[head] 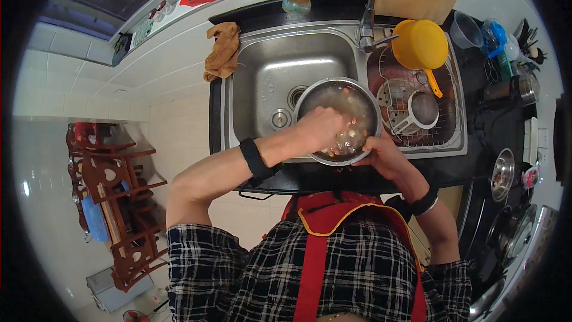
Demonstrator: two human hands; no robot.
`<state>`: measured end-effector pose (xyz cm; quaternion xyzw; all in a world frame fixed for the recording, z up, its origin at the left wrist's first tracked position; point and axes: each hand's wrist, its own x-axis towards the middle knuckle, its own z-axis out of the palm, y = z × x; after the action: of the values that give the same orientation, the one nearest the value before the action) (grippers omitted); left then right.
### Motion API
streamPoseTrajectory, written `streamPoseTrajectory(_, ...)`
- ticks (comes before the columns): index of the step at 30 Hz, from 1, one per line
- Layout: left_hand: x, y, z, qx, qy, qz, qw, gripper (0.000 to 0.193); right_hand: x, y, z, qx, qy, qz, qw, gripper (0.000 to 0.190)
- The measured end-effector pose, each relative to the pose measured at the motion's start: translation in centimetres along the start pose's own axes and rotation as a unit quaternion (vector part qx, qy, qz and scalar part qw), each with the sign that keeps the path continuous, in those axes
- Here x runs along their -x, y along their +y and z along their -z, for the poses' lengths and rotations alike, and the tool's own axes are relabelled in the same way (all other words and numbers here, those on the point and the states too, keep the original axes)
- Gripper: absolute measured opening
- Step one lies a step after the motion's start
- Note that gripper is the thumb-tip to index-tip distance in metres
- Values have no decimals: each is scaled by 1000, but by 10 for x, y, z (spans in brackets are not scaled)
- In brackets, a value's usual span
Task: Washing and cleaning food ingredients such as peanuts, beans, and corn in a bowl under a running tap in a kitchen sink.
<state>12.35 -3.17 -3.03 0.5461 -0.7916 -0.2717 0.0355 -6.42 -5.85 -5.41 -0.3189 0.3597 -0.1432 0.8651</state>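
A round metal bowl (378,112) is propped over the front of the double sink, tilted slightly. Cloudy water fills it, with several small orange, pale and brown food pieces (346,141) in it. My left hand (322,127) is inside the bowl, its fingers curled down among the pieces; the fingertips are hidden, so I cannot tell what they grasp. At the bowl's right front, my right hand (383,154) grips the rim, thumb on top. Beneath and behind the bowl lies the left steel basin (263,67), its drain strainer (280,118) lying beside the drain hole.
The right basin holds a wire rack (456,112) with a white-handled strainer (423,109) and a yellow pan (420,44). A faucet (366,31) rises behind the divider. A brown cloth (223,51) hangs at the left edge. Another metal bowl (503,174) sits on the right counter.
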Motion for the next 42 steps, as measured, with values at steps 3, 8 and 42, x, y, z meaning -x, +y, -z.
streamPoseTrajectory(3, -2, -7, 8, -14, 24, 34, 999, 18, -1, 1, 0, -6, 1, 4, 1000, 69)
streamPoseTrajectory(8, -10, -10, 19, -49, 46, 40, 997, 18, 0, -4, -5, 1, -10, 7, 1000, 69)
streamPoseTrajectory(42, 2, -12, 7, 14, 19, 87, 996, 12, 4, -3, -5, 7, -12, -1, 1000, 68)
